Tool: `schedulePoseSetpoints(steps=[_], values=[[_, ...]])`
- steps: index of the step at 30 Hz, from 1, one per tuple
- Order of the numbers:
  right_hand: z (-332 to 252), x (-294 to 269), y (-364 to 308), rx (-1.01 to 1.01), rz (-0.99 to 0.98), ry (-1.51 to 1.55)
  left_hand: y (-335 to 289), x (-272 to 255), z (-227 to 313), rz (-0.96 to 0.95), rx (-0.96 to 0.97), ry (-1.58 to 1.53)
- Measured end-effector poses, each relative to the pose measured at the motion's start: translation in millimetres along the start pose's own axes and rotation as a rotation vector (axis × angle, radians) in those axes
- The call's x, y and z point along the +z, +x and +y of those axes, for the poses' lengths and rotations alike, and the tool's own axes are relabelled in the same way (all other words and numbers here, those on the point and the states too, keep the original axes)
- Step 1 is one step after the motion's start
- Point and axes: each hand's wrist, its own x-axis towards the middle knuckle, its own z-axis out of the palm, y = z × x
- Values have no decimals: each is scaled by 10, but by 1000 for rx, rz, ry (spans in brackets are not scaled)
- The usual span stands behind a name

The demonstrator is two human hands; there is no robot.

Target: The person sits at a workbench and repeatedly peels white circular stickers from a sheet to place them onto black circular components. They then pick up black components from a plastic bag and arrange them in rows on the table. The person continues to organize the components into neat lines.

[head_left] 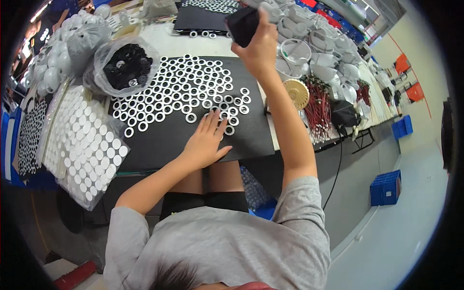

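Observation:
My left hand (pixel 205 142) lies palm down on a black mat (pixel 159 150), its fingers stretched out over the near edge of a spread of white rings (pixel 183 89) with dark centres. A few rings sit partly under the fingertips. Raised at the far side of the table, my right hand (pixel 259 50) grips a black block-shaped object (pixel 243 26). Its exact kind cannot be made out.
Left of the rings stands a clear plastic bag (pixel 99 82) of black discs (pixel 128 67). Sheets of white round pads (pixel 89 150) overhang the near left edge. White plastic housings (pixel 319 43) and red wire bundles (pixel 319 108) crowd the right. Another ring-covered black board (pixel 200 21) lies behind.

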Motion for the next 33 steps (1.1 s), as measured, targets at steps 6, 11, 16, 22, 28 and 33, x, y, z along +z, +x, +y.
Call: schedulePoseSetpoints(steps=[6,11,16,22,28,33], values=[[-33,-1408,67,-28,234,203,-22,-13,9,26,14,-39],[769,-2394,-185,291,507,107,2,-28,27,16,17,-37],[1991,-2898,-373,729,549,210,-5,-23,23,-26,-20,-13],[3241,-2568,-1071,1143,579,249,-12,-76,32,-47,-39,-39],[3464,-2346,-1419,1224,-165,-792,0,-98,50,-54,-31,-16],[3088,-2215,-1352,1205,-225,-741,-1,-95,52,-38,-30,-43]])
